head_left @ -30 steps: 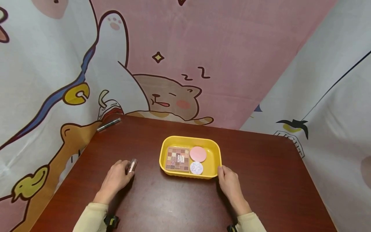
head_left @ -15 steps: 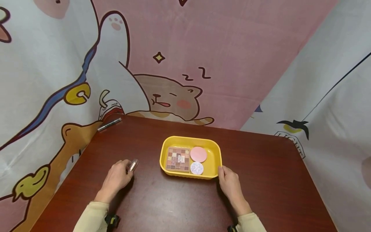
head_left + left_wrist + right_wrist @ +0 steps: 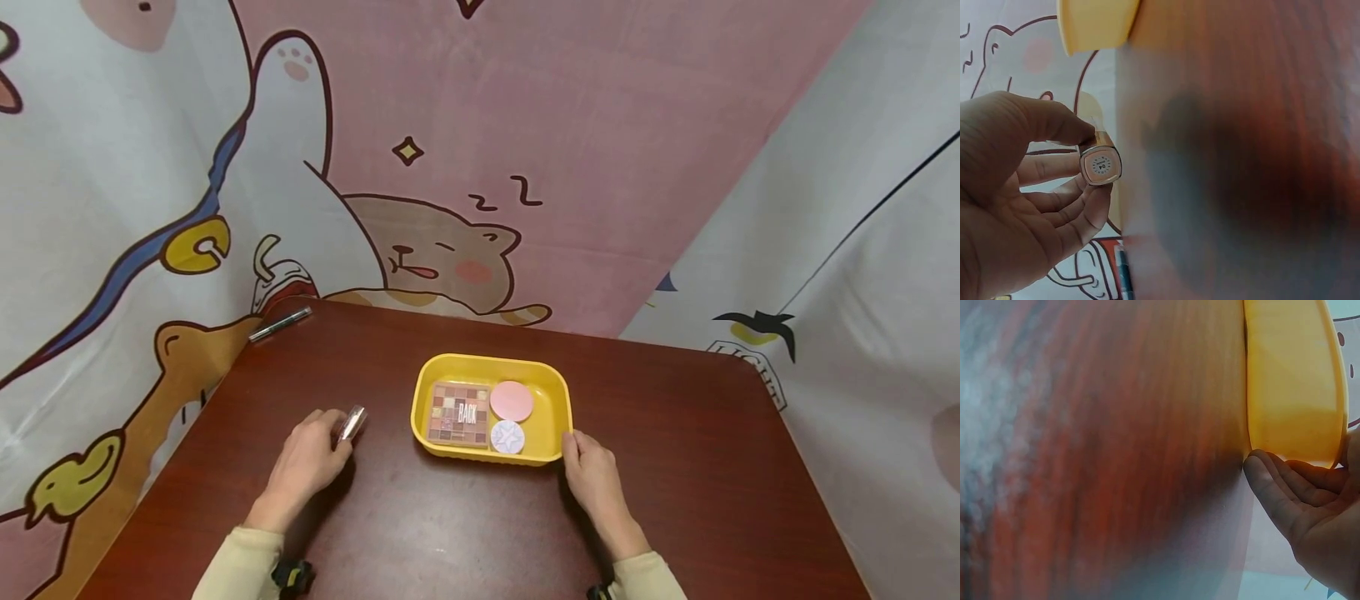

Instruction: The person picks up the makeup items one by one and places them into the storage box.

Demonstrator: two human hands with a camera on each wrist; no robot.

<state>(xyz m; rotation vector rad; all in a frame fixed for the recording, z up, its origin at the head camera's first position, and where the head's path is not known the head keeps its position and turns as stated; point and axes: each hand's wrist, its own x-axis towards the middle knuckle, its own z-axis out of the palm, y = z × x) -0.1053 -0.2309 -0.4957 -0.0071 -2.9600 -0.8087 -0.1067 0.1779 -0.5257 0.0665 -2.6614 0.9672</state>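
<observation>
My left hand pinches a small lipstick between thumb and fingers, over the left part of the table. In the left wrist view, the lipstick's squarish base faces the camera, with a round label reading 04. A yellow tray stands mid-table, and my right hand grips it at its near right corner. The right wrist view shows the fingers against the tray's end wall. Inside the tray lie an eyeshadow palette, a pink round compact and a smaller white round case with a star.
A thin dark and silver tube lies at the table's far left corner. The brown table meets a cartoon-printed cloth at its back and sides.
The left hand has shifted slightly right with the lipstick, which leans further to the right. The right hand, the tray and its contents stay in place.
</observation>
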